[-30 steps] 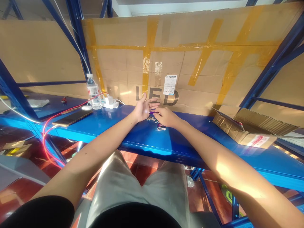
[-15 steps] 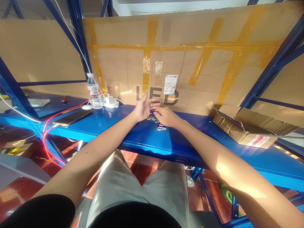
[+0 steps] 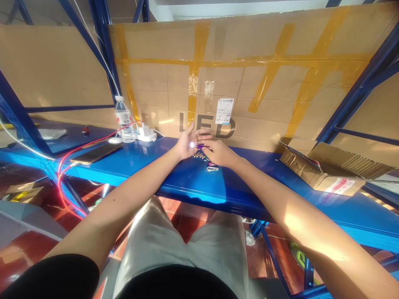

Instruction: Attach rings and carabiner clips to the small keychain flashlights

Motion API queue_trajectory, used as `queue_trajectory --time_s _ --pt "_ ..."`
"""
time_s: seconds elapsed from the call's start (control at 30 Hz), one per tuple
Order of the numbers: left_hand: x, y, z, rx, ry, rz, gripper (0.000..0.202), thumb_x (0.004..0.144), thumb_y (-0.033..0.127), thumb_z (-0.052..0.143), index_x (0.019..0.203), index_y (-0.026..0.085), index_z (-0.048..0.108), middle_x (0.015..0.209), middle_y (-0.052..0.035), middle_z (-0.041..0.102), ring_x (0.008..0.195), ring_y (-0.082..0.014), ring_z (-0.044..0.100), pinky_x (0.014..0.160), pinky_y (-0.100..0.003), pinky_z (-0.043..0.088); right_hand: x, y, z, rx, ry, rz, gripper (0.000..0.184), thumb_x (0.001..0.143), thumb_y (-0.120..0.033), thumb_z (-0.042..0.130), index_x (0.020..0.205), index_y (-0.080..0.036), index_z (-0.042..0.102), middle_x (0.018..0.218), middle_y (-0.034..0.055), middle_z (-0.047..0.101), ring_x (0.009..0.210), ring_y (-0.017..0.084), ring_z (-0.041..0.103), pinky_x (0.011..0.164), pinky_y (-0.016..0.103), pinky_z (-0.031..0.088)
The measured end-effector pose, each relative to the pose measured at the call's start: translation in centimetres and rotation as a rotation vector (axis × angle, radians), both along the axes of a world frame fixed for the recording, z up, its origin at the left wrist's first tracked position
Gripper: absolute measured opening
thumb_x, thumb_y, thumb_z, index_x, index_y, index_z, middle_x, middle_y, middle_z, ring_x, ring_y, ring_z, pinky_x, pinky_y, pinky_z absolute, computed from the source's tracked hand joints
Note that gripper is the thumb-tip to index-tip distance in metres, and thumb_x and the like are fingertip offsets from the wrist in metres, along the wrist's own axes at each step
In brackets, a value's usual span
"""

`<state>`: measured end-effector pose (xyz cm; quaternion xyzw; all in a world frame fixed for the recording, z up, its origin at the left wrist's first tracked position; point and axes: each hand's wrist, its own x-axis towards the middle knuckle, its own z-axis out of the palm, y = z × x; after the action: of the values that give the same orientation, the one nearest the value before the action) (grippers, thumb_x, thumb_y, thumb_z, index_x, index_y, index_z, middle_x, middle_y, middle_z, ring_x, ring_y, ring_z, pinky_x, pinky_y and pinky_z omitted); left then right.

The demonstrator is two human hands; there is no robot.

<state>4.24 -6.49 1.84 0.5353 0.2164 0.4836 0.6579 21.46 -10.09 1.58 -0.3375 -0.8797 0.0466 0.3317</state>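
Note:
Over the blue shelf, my left hand [image 3: 186, 143] is held palm up with its fingers stretched out and nothing gripped. A round white spot of light shines on that palm. My right hand [image 3: 220, 153] pinches a small purple flashlight [image 3: 200, 146] whose front end points at the left palm. Just below the hands lie several small gold-coloured pieces [image 3: 198, 155], partly hidden by the right hand. A silver carabiner-like clip [image 3: 213, 167] with something pink beside it rests on the shelf under the right wrist.
Behind the blue shelf top [image 3: 187, 182] stands a large taped cardboard sheet [image 3: 156, 91]. To the left are a water bottle [image 3: 125, 124], a white charger [image 3: 144, 133], a red cable [image 3: 102, 142] and a phone [image 3: 96, 153]. An open cardboard box [image 3: 327, 174] sits on the right.
A bright light spot has appeared on my left palm, in front of the purple flashlight. Both hands have stayed almost in place.

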Motion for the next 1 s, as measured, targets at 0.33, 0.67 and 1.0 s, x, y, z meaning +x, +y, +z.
queue_trajectory --time_s 0.33,0.67,1.0 --pt "0.06 0.03 0.01 -0.015 -0.018 0.000 0.082 0.095 0.077 0.030 0.127 0.011 0.068 0.114 -0.0201 0.075 0.095 -0.0285 0.070 0.078 -0.036 0.052 -0.02 0.01 0.07 -0.013 0.003 -0.006 0.035 0.097 -0.016 0.049 0.119 -0.020 0.075 0.118 0.0103 0.075 0.109 0.028 0.070 0.103 0.045 0.051" --pt "-0.10 0.06 -0.02 -0.018 -0.042 -0.043 0.080 0.096 0.075 0.033 0.126 0.009 0.066 0.115 -0.0199 0.074 0.094 -0.0261 0.069 0.080 -0.035 0.051 -0.03 -0.18 0.12 0.014 -0.011 -0.026 0.033 0.098 -0.015 0.050 0.117 -0.020 0.076 0.120 0.0078 0.076 0.104 0.025 0.072 0.099 0.040 0.054" --pt "-0.03 0.18 -0.10 -0.007 -0.036 -0.040 0.080 0.094 0.078 0.035 0.121 0.010 0.068 0.114 -0.0197 0.074 0.095 -0.0274 0.070 0.079 -0.035 0.052 -0.11 -0.07 0.10 0.012 -0.011 -0.043 0.037 0.098 -0.016 0.048 0.125 -0.018 0.074 0.130 0.0100 0.073 0.123 0.029 0.067 0.109 0.046 0.051"
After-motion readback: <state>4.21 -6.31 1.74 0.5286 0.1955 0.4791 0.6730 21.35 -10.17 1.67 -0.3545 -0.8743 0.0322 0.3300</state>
